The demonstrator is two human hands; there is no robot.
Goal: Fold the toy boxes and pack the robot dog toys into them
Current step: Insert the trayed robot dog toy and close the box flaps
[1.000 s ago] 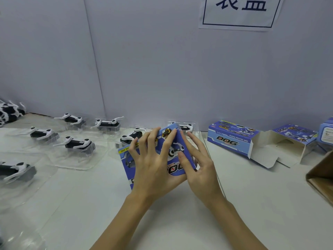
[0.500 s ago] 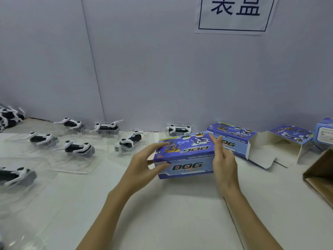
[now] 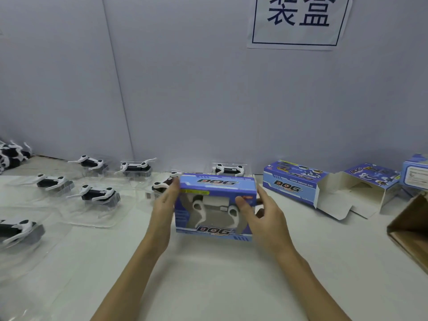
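Observation:
A blue "DOG" toy box (image 3: 216,185) stands squared up at the table's middle, window side toward me, with white curved parts showing through the window. My left hand (image 3: 163,209) grips its left end. My right hand (image 3: 264,216) holds the right end, thumb on the window front and fingers behind. Several black-and-white robot dog toys lie in clear plastic trays to the left, one (image 3: 98,193) nearby, one (image 3: 136,167) by the wall and one (image 3: 228,169) just behind the box.
Right of my hands an open-ended blue box (image 3: 291,184) lies on its side, with another open one (image 3: 370,181) behind it and a third (image 3: 415,174) at the edge. A brown carton (image 3: 410,230) sits far right. A heap of dogs (image 3: 11,154) lies far left.
The flattened box has been opened into shape and turned, so its window now faces me. Both hands moved from its face to its two ends.

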